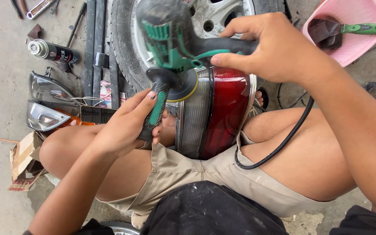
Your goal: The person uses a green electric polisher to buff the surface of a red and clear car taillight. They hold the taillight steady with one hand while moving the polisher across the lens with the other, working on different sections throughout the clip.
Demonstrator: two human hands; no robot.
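Observation:
A green and black power polisher [170,41] with a round yellow-edged pad [183,87] rests against a car tail lamp [214,113], red on the right and clear-ribbed on the left, which stands between my bare knees. My left hand [129,124] grips the polisher's side handle [155,111]. My right hand [270,48] wraps the rear body of the tool. Its black cord [283,139] loops over my right thigh.
A car wheel [129,43] lies just beyond the lamp. Left of it are a spray can [53,51], metal bars [94,48], two lamps [46,104] and torn cardboard [22,161]. A pink bowl [349,30] with a green-handled tool sits top right.

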